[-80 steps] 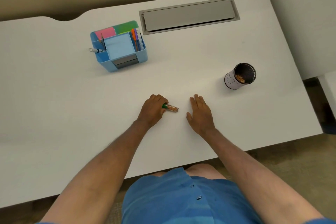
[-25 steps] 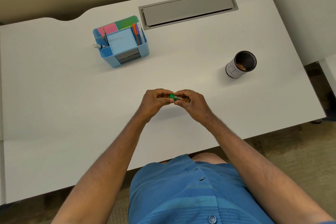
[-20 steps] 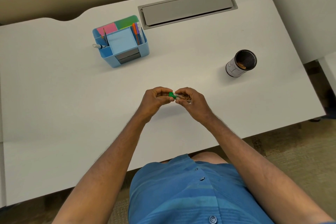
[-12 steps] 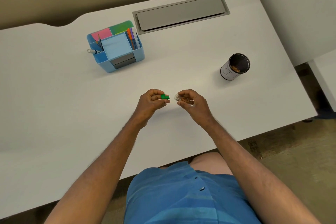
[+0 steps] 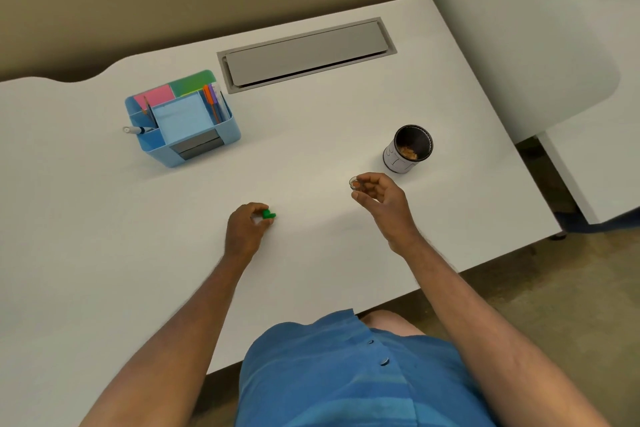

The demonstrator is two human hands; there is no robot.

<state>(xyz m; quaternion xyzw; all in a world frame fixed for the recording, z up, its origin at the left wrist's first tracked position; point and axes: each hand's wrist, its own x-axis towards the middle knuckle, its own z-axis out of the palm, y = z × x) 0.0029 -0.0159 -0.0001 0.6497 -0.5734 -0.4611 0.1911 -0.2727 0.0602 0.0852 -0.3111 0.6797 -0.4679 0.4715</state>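
My left hand (image 5: pixel 246 229) rests low on the white desk (image 5: pixel 104 225) and pinches a small green cap (image 5: pixel 268 214) between thumb and fingers. My right hand (image 5: pixel 377 199) is raised to the right and grips a small clear vial (image 5: pixel 354 182), its open mouth showing at the fingertips; most of the vial is hidden in the hand. Just beyond the right hand stands a dark-lined cylindrical cup (image 5: pixel 408 148) with brownish bits at its bottom.
A blue desk organiser (image 5: pixel 183 121) with sticky notes, pens and a marker stands at the back left. A grey cable hatch (image 5: pixel 306 54) is set into the desk's far side. Another white surface (image 5: pixel 540 45) adjoins on the right.
The cap came off the vial. My hands have moved apart: the left dropped toward the desk with the green cap, the right carried the vial rightward toward the cup.
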